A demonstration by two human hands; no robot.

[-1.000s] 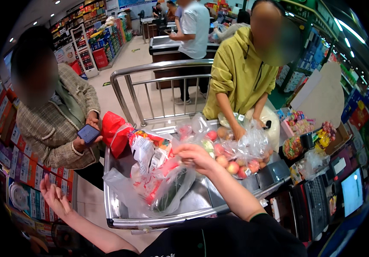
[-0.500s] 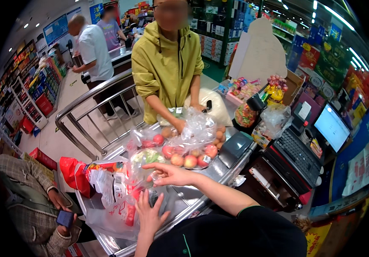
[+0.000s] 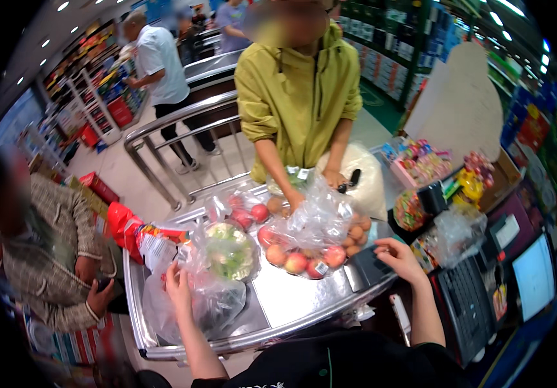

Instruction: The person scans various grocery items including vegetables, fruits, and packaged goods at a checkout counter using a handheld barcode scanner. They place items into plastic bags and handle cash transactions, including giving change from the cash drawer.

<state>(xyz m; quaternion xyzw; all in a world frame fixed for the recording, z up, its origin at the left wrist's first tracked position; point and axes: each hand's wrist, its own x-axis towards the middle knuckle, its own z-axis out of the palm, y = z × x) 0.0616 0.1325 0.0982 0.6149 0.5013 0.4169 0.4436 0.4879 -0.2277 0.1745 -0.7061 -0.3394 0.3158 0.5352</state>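
My left hand [image 3: 179,292] is over a clear plastic bag [image 3: 223,307] at the left of the metal counter [image 3: 291,304]; its fingers are raised and apart, and it cannot be told whether they touch the bag. To the right, my right hand [image 3: 402,260] has curved, parted fingers beside a dark flat device [image 3: 369,266] and holds nothing. Between my hands lie a bagged pale green vegetable [image 3: 229,251] and a bag of red and orange round fruit [image 3: 296,262]. The hand [image 3: 296,199] of a person in a yellow-green jacket rests on the clear plastic above the fruit.
Brown round items [image 3: 356,234] in a bag and a white sack [image 3: 359,178] lie at the far right. A red bag [image 3: 125,223] stands at the left. A laptop [image 3: 466,304] is on my right. Metal railings [image 3: 181,119] bound the far side; another person stands at left.
My right hand has moved right, from over the vegetable bag to the dark device. My left hand has moved left. The view has shifted, and the vegetable bag now shows fully.
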